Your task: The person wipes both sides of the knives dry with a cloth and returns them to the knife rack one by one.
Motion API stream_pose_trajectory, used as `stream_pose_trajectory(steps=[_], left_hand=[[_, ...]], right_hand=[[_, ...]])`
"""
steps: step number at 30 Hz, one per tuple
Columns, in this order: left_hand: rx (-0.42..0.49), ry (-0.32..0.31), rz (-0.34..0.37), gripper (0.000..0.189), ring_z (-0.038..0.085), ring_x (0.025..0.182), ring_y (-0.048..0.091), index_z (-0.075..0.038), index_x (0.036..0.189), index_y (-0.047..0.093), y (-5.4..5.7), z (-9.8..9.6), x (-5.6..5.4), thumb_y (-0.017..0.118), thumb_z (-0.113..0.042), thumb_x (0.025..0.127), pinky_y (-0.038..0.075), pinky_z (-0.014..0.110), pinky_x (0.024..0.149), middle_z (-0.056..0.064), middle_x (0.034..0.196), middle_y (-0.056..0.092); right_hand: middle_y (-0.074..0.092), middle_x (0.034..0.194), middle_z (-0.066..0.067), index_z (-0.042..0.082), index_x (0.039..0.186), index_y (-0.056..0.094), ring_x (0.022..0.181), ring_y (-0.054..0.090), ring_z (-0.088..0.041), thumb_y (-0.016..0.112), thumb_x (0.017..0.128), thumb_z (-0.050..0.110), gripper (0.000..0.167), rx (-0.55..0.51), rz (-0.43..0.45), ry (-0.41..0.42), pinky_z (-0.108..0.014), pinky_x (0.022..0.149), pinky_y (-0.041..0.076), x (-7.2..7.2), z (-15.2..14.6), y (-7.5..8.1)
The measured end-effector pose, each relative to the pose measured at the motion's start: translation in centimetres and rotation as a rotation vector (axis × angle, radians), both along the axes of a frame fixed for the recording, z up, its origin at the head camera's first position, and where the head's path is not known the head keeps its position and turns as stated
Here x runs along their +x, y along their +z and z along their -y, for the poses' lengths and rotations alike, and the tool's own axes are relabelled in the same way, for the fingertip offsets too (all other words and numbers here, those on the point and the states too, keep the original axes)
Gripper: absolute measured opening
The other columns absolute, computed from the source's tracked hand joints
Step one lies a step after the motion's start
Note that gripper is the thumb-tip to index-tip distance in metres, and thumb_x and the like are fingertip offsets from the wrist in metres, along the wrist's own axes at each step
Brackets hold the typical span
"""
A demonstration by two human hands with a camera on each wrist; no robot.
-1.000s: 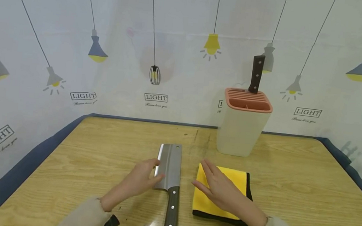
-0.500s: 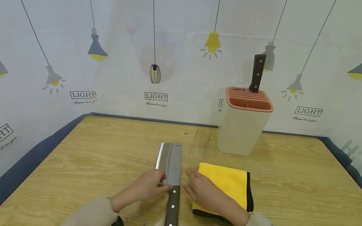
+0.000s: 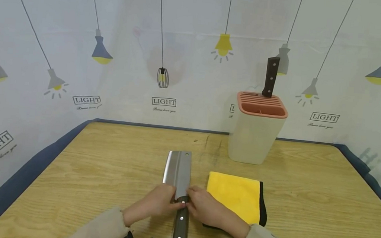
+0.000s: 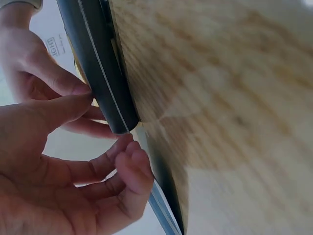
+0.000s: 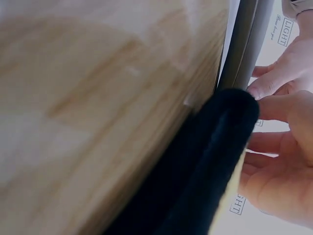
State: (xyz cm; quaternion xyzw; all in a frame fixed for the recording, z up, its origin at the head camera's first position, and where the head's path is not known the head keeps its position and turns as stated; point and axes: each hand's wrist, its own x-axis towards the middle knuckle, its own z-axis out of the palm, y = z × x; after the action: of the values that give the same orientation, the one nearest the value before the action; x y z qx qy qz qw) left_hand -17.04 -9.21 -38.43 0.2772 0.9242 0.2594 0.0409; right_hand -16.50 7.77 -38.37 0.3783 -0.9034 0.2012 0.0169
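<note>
A cleaver (image 3: 183,170) lies lengthwise in front of me, its broad steel blade pointing away and its dark riveted handle (image 3: 180,228) toward me. My left hand (image 3: 155,203) pinches it from the left where blade and handle meet, thumb on the handle and fingers curled at the blade's base (image 4: 164,208). From the right, my right hand (image 3: 208,208) pinches the same neck, its thumb beside the left thumb. The right hand's fingertips are partly hidden in the right wrist view. Under the right forearm lies a folded yellow cloth (image 3: 233,193) with black edging (image 5: 215,147).
A white knife block (image 3: 254,139) with a pink slotted top stands at the back right of the wooden table (image 3: 107,157). One dark-handled knife (image 3: 271,76) sticks up from it. A lamp-printed curtain (image 3: 195,52) surrounds the table's back and sides.
Both hands have come inward and toward me, from over the blade and the cloth, and now take hold of the cleaver's neck. The cleaver, cloth and knife block have stayed put.
</note>
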Motion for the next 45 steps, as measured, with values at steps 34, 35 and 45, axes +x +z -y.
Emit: stream_pose_trajectory(steps=[34, 35, 45], left_hand=[[0.217, 0.135, 0.367, 0.026, 0.01, 0.031, 0.048, -0.006, 0.055, 0.046, -0.5, -1.1, 0.7, 0.066, -0.01, 0.07, 0.041, 0.023, 0.03, 0.001, 0.043, 0.047], [0.232, 0.144, 0.386, 0.025, 0.009, 0.031, 0.048, -0.006, 0.055, 0.046, -0.5, -1.1, 0.7, 0.066, -0.009, 0.07, 0.042, 0.024, 0.031, 0.001, 0.043, 0.046], [0.331, 0.193, 0.564, 0.019, 0.019, 0.038, 0.056, 0.001, 0.062, 0.051, -0.7, -0.6, 0.9, 0.062, -0.009, 0.075, 0.048, 0.03, 0.037, 0.008, 0.048, 0.053]], right_hand=[[0.045, 0.064, -0.004, -0.004, 0.071, 0.06, 0.055, 0.037, -0.009, 0.057, 0.08, 0.003, 0.012, -0.092, 0.173, -0.105, -0.018, 0.045, 0.034, -0.1, 0.4, 0.0], [0.046, 0.065, -0.004, -0.005, 0.073, 0.061, 0.055, 0.038, -0.009, 0.057, 0.081, 0.004, 0.012, -0.091, 0.187, -0.111, -0.019, 0.045, 0.034, -0.2, 0.3, -0.1], [0.046, 0.058, 0.002, -0.005, 0.08, 0.063, 0.048, 0.035, -0.004, 0.059, 0.082, 0.006, 0.012, -0.175, 0.283, -0.101, -0.016, 0.041, 0.027, -0.6, 0.1, -0.2]])
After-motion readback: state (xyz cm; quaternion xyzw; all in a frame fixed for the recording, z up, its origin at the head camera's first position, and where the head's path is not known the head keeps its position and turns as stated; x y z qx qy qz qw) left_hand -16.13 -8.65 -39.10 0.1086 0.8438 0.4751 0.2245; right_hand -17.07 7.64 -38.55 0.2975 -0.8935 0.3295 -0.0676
